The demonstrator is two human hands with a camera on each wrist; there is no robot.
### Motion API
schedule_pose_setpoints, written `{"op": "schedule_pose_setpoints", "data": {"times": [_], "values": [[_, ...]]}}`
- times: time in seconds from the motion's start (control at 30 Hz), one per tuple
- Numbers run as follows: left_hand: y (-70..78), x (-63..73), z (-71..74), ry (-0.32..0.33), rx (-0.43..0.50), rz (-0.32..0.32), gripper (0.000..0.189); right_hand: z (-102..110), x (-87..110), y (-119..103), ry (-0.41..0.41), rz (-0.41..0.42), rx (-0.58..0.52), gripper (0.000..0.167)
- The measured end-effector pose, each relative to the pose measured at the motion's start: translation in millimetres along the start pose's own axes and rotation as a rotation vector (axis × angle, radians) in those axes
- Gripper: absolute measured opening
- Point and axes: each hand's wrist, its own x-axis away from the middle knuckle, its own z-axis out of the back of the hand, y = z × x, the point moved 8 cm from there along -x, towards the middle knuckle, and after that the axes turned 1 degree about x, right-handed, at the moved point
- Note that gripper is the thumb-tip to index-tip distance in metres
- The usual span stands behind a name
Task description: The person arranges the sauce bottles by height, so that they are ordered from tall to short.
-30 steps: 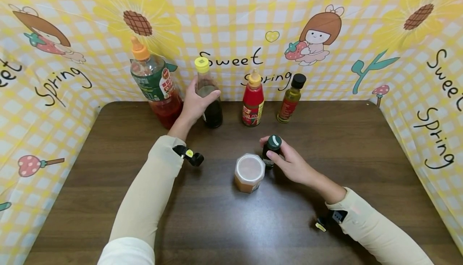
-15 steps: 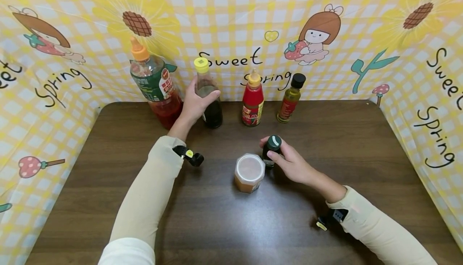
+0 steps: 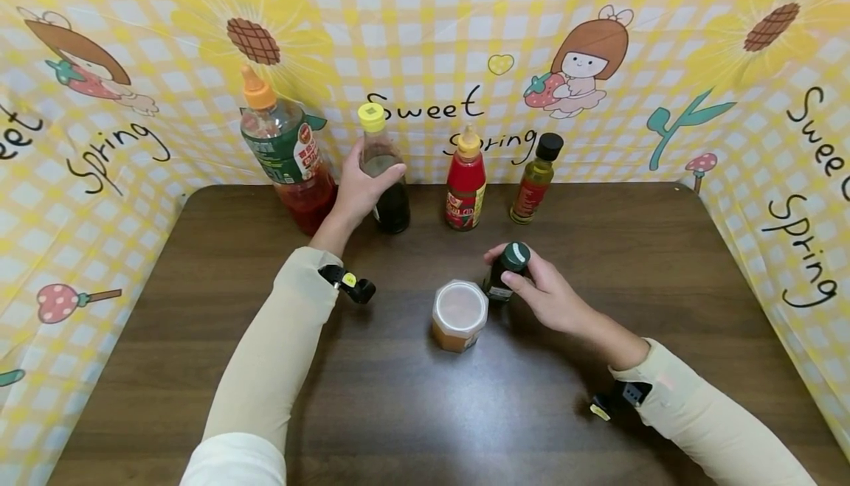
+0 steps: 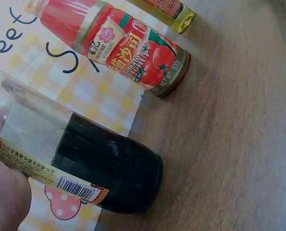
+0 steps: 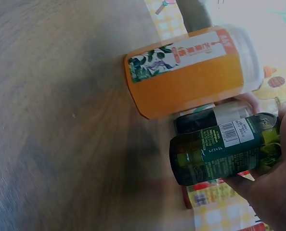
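My left hand [image 3: 358, 185] grips the upper part of a clear glass bottle of dark sauce with a yellow cap [image 3: 394, 209], thumb on the near side. That bottle stands upright at the back of the table; its dark liquid and barcode label show in the left wrist view. In my right hand [image 3: 554, 298] is a small dark-green glass bottle [image 5: 215, 151] with a green cap, held between thumb and fingers and slightly tilted. In the right wrist view a gap with shadow shows between its base and the wood. Close to its left stands an orange-filled jar with a white lid [image 3: 460, 313].
Along the back stand a large bottle of red sauce with an orange nozzle [image 3: 282, 158], a tomato ketchup bottle [image 3: 465, 195] and a small oil bottle with a black cap [image 3: 531, 187]. Behind the brown wooden table [image 3: 372, 412] hangs a yellow checked cloth [image 3: 425, 36].
My right hand has moved slightly right and away from the jar with the small green bottle, which now tilts a little. My left hand and the dark sauce bottle stay in place.
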Motion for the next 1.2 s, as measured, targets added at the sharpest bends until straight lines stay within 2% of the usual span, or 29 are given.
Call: {"op": "schedule_pose_setpoints", "data": {"times": [0.37,0.83,1.2], "values": [[-0.4,-0.5,-0.8,-0.001,0.005,-0.002,0.04,27,6.0,-1,0.058,-0.022,-0.017,0.03],[0.4,0.4,0.8,0.003,0.001,-0.018,0.04,62,8.0,5,0.129,-0.08,0.059,0.027],[0.6,-0.3,0.0,0.005,0.001,-0.02,0.04,89,5.5,13,0.247,-0.106,0.055,0.024]]}}
